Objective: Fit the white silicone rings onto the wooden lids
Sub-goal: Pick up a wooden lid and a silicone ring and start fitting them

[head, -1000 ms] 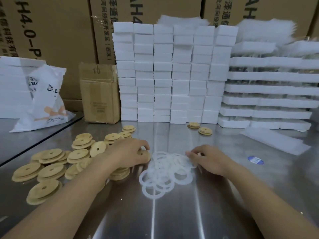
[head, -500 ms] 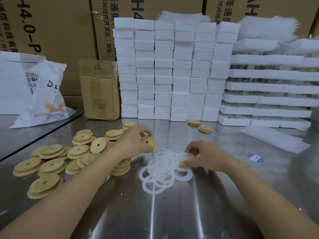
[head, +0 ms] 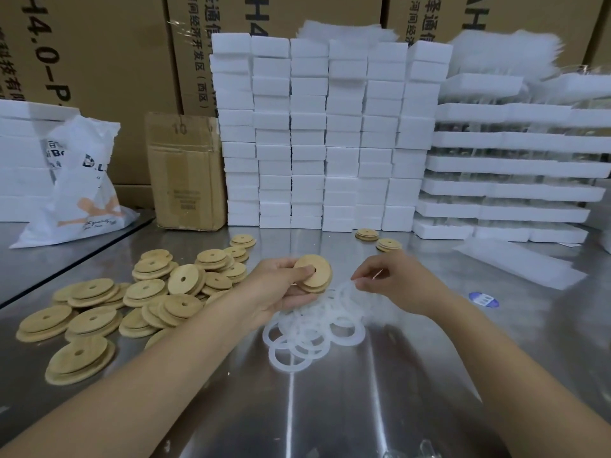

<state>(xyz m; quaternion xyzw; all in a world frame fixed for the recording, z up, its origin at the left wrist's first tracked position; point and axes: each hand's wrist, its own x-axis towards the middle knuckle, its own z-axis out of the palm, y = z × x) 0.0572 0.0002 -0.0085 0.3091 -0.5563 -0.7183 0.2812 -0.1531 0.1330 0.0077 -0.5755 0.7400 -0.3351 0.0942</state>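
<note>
**Lid in the left hand, ring pinched in the right**

Head view, the only one I have. The left hand (head: 277, 289) grasps one wooden lid (head: 314, 271), with the thumb across its face beside the centre hole and the other fingers curled beneath. The lid is off the surface (head: 330, 408) and tilted towards me, above the far edge of the heap of white silicone rings (head: 307, 338). The right hand (head: 396, 282) is just beside it, its fingers (head: 365, 280) pinching the rim of a single ring (head: 346, 288), which shows blurred and translucent (I cannot tell whether it hangs free of the heap or drags a neighbour). Lid and ring are near but apart, so nothing is fitted yet. The loose lids (head: 148, 299) lie piled to the left, and two more lids (head: 367, 234) sit further back before the stacked foam blocks (head: 314, 133).

What worries me from here is the following.

- The rings overlap closely, so I judge a second one may ride up with the first.
- The ring looks thin and floppy. Stretched over the lid's stepped edge, it could twist or seat only part of the way round.
- The left fingers under the lid probably lie in the ring's path. Shifting that grip mid-fit risks dropping the lid into the heap.
</note>
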